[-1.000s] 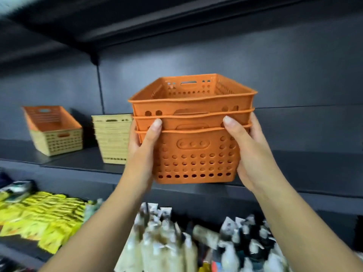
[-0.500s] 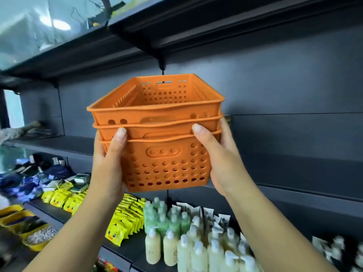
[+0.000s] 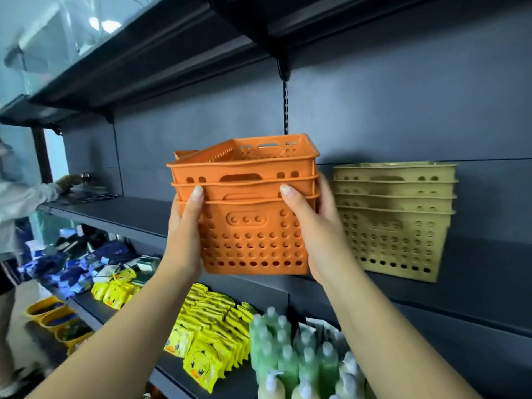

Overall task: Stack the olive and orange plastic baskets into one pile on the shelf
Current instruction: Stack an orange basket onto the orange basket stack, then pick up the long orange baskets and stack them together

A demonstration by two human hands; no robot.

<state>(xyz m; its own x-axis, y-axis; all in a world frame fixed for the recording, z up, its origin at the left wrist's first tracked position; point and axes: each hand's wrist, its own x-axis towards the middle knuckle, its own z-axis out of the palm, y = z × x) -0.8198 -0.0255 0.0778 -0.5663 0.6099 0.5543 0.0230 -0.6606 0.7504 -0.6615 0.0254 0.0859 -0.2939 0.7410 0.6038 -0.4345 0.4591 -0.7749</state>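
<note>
Fingers of the left hand [image 3: 184, 240] and right hand [image 3: 313, 228] grasp the nested orange baskets [image 3: 247, 208] (three rims visible), held above the shelf [image 3: 475, 272], just left of the olive stack [image 3: 394, 220].

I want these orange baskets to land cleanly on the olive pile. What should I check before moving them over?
1. Both hands grip the orange baskets: left hand, right hand: ok.
2. Orange baskets nested evenly: ok.
3. Olive baskets upright on the shelf: ok.
4. Olive top basket empty: cannot tell.
5. Orange baskets' base above the olive rim: not ok, lift first.
</note>
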